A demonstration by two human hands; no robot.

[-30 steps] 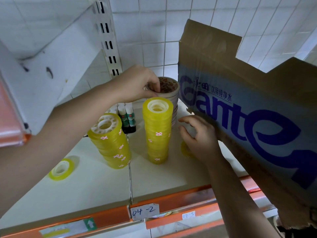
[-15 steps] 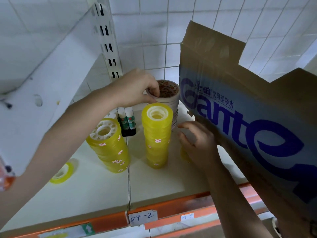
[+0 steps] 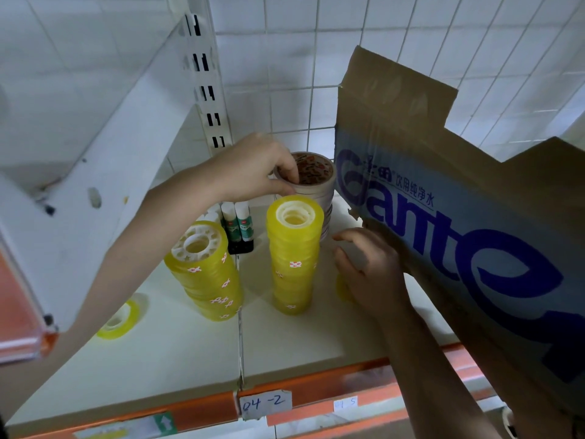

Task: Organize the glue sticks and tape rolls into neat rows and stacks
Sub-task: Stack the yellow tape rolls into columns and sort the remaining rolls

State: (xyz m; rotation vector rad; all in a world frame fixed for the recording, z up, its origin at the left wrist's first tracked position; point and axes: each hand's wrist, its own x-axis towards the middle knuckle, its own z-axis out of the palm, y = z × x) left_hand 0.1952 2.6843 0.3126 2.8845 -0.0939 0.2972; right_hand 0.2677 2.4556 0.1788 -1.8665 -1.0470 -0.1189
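Left hand [image 3: 253, 167] reaches in from the left, forearm stretched over the shelf [image 3: 174, 359], fingers [image 3: 289, 177] pinching the rim of the top pale roll [image 3: 311, 172], which lies flat with its hole up on the pale tape stack [image 3: 327, 213] at the back. Centre yellow stack [image 3: 294, 258] stands upright, axis vertical. Left yellow stack [image 3: 205, 270] leans left. Glue sticks [image 3: 237, 226] stand upright behind them. Loose yellow roll [image 3: 118, 318] lies flat at far left. Right hand [image 3: 370, 270] sits palm-down beside the cardboard box [image 3: 459, 217], fingers loosely curled, gripping nothing visible, over a mostly hidden yellow roll [image 3: 341, 288].
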